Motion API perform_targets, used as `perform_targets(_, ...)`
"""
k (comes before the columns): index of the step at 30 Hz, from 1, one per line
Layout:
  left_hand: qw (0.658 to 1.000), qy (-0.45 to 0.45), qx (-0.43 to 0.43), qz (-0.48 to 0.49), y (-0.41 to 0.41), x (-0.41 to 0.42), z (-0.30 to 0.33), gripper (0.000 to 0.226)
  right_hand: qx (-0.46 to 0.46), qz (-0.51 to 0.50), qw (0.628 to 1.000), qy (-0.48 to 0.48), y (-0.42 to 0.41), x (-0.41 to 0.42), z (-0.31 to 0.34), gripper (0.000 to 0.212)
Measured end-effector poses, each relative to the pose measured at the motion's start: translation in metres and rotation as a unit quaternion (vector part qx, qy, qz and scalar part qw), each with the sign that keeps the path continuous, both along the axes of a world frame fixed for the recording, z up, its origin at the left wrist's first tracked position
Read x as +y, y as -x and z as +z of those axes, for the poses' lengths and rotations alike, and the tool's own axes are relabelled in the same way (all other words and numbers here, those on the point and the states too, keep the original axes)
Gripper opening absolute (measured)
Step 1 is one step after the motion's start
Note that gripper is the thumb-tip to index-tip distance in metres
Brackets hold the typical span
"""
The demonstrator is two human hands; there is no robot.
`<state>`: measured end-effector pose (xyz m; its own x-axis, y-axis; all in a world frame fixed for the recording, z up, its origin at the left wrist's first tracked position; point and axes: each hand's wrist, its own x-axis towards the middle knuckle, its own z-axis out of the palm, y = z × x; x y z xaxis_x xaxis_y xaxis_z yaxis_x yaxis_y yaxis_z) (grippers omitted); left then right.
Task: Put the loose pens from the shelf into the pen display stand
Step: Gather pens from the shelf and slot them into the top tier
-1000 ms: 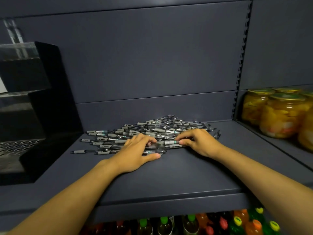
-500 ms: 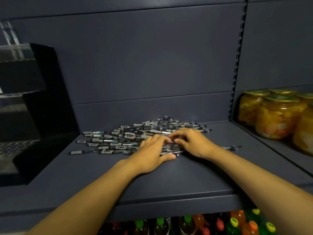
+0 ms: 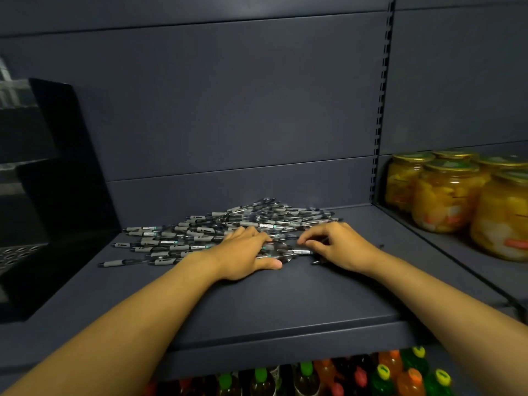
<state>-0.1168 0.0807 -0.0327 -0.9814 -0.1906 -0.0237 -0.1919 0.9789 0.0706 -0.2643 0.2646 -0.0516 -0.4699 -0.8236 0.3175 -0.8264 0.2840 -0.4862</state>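
- Left fingers (image 3: pixel 251 235) spread flat over the near edge of the pens (image 3: pixel 228 227), pressing rather than grasping; thumb stretched out on the bare shelf (image 3: pixel 285 304)
- Right fingers (image 3: pixel 313 238) curled down at the pile's near right corner, tips seemingly among a few pens; whether anything is actually pinched cannot be told, blur hiding the contact
- Left hand (image 3: pixel 243 252) and right hand (image 3: pixel 340 247) close together, a few pens lying across the gap between them
- Bulk of the pens fanned out beyond and to the left of the left fingers, mostly lying side by side, tips pointing left
- One stray pen just under the right palm, another small dark piece just right of the right wrist
- Stand (image 3: pixel 43 195) well off to the left of the left fingers, dark and stepped, with a perforated tier low down; no pen visibly in it, so likely early in the task
- Likely step: gathering a bundle for lifting
- Risks: smooth round barrels rolling out from under a flat palm; a raking pull sending near pens over the front lip onto the bottles (image 3: pixel 314 378) below
- Too large a bundle likely to splay and shed pens on the way left
- Stray pens right of the right fingers easily missed
- Jars (image 3: pixel 448 195) far right of the right fingers, unlikely to matter
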Motion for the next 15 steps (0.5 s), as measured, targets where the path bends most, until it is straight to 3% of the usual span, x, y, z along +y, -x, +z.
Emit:
perform_targets(6,0.997,-0.014,-0.073,0.005,0.01,0.005,0.013,0.059,-0.016,-0.006,0.998,0.068,0.003,-0.005,-0.007,0.016)
perform_targets(15,0.997,-0.055,-0.048,0.001,0.007,0.007,0.015,0.053,-0.021,-0.028,0.997,0.067,0.021,0.006,-0.003,0.026)
